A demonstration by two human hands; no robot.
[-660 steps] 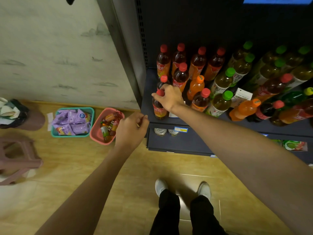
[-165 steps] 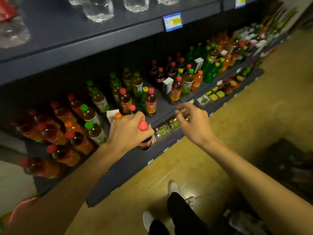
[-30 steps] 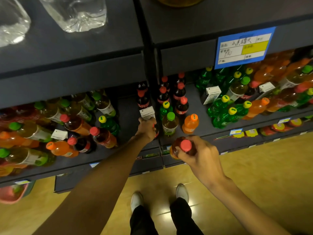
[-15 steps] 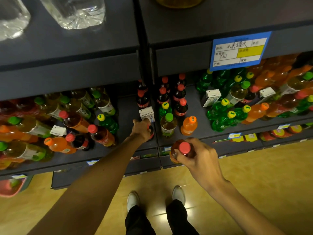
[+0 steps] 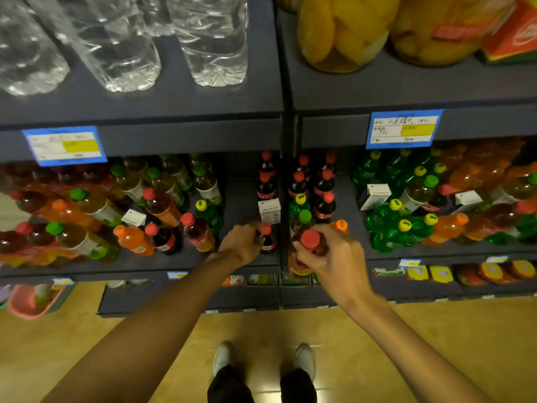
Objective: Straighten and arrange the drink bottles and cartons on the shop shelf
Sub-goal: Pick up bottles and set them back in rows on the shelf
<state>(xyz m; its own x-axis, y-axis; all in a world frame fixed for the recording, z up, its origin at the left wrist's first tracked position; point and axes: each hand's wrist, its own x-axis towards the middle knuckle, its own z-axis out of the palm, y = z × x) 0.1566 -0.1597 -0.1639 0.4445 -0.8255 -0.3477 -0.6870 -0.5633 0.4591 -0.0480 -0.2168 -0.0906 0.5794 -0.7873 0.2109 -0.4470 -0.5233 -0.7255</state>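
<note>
My left hand point(image 5: 242, 242) grips a small dark cola bottle point(image 5: 268, 241) with a red cap at the front edge of the dark shelf point(image 5: 244, 199). My right hand point(image 5: 331, 257) holds an amber tea bottle point(image 5: 309, 242) with a red cap, just in front of the shelf's edge. A white carton point(image 5: 269, 210) stands right behind the cola bottle. Behind it are more dark cola bottles point(image 5: 324, 205) in rows. Green bottles point(image 5: 389, 222) with yellow caps crowd the right side. Mixed tea and orange bottles point(image 5: 133, 239) lean on the left.
Clear water bottles point(image 5: 116, 45) and jars of yellow fruit point(image 5: 340, 33) fill the shelf above. Blue price tags point(image 5: 404, 129) hang on its front edge. A lower ledge holds small packets point(image 5: 430, 273). A pink basket point(image 5: 26, 301) sits on the wooden floor at left. My shoes point(image 5: 223, 357) are below.
My left hand has drawn the cola bottle slightly forward toward the shelf edge. My right hand has lifted the tea bottle closer to the shelf. The camera tilted up a little.
</note>
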